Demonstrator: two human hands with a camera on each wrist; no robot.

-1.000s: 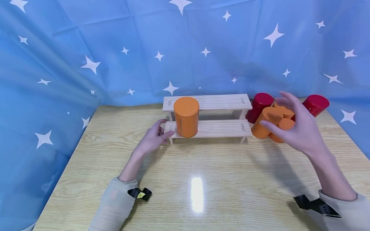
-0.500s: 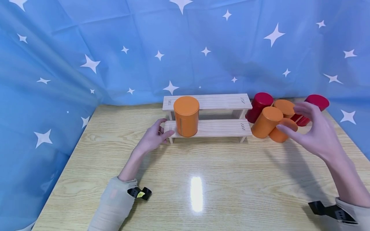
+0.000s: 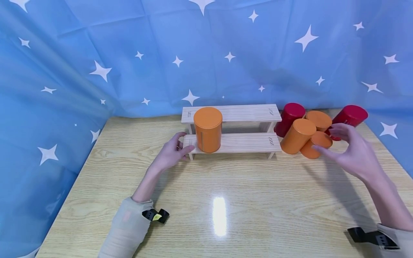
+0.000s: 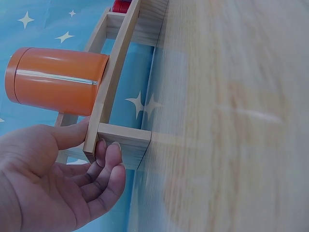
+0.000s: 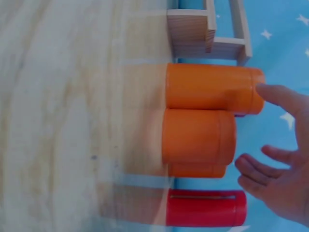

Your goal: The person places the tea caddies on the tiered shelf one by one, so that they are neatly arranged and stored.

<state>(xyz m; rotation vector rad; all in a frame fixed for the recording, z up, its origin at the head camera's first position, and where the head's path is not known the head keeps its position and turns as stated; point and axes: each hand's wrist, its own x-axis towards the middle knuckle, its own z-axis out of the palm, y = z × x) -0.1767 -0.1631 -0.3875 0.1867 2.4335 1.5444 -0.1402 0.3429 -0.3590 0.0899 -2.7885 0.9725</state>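
A pale two-step wooden rack (image 3: pixel 248 142) stands at the table's far side. My left hand (image 3: pixel 169 154) grips the left end of its lower step, thumb on top and fingers curled beneath the board (image 4: pixel 113 87). One orange canister (image 3: pixel 208 132) stands upright on that step. My right hand (image 3: pixel 356 154) is beside a short orange canister (image 3: pixel 315 147), thumb and fingers spread apart and holding nothing. Whether a fingertip touches it I cannot tell. In the right wrist view the thumb lies by the lid of a taller orange canister (image 5: pixel 212 87).
A third orange canister (image 3: pixel 319 120) is behind the short one. Red canisters stand at the rack's right end (image 3: pixel 292 118) and farther right (image 3: pixel 351 115). A blue star-patterned cloth (image 3: pixel 155 43) hangs behind the wooden table (image 3: pixel 180 208).
My right hand has moved right and toward me from above the cluster, then slightly lower beside the short orange canister. The left hand keeps its grip on the rack.
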